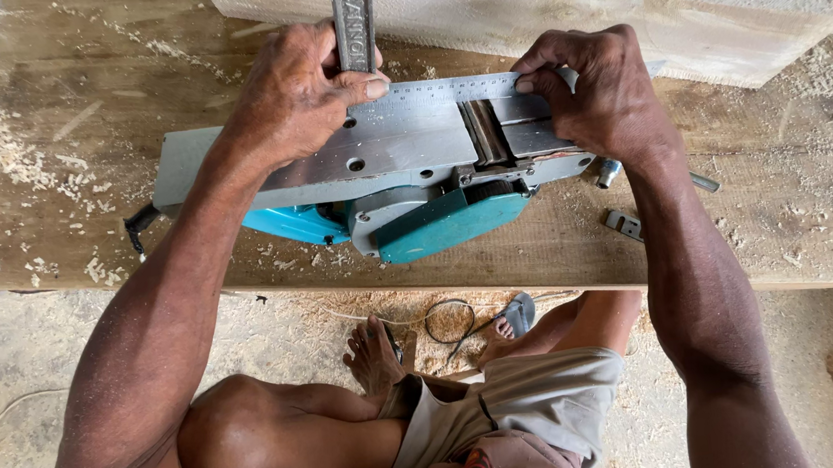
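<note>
Teal plastic and bare grey metal make up the electric hand planer (382, 182), which lies upside down on the wide wooden plank tabletop (54, 225), its flat sole facing up and its long axis running left to right across the scene. A steel try square (444, 89) rests on that sole: the graduated blade lies along the far edge, parallel to the planer's length, and the thicker stock rises away toward the far side, at a right angle to it. The left hand (299, 99) is curled over the corner of the square, thumb pressed flat on the blade and fingers wrapped about the stock, pinning it down to the sole. The right hand (595, 88) lies further right, fingers bent and closed on the blade's right end and the planer's front shoe, just right of the cutter drum slot (488, 132), which crosses the sole from near to far. Between the two hands the blade spans that slot. A pale sawn timber beam (618, 6) lies beyond the planer, and small metal fittings (627, 224) lie loose on the tabletop to the right, near the right forearm.
</note>
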Motion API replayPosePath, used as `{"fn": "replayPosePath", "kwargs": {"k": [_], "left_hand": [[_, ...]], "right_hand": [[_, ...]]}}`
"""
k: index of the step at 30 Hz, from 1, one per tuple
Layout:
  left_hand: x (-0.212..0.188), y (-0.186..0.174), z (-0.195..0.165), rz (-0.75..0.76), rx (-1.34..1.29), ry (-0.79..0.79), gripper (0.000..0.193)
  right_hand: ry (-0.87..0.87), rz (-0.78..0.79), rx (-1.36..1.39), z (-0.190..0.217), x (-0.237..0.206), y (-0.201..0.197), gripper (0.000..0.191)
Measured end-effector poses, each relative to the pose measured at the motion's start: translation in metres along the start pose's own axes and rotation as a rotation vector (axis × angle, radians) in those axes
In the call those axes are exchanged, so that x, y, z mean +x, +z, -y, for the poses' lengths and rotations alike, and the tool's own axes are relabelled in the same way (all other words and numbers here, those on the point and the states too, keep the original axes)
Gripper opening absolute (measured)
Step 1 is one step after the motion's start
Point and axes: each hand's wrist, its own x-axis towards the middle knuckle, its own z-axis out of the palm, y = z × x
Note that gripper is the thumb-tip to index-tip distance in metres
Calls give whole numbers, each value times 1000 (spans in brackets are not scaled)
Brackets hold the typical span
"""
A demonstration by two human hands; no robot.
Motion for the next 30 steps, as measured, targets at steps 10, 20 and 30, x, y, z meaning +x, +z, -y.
{"fn": "replayPosePath", "kwargs": {"k": [10, 20, 30], "left_hand": [[-4, 4, 4, -22, -74, 67, 22], [-3, 2, 9, -33, -98, 88, 21], [-17, 7, -19, -49, -191, 62, 16]], "right_hand": [[-255, -239, -69, 9, -26, 1, 8], [-169, -190, 152, 61, -70, 33, 39], [-133, -286, 63, 53, -84, 36, 42]]}}
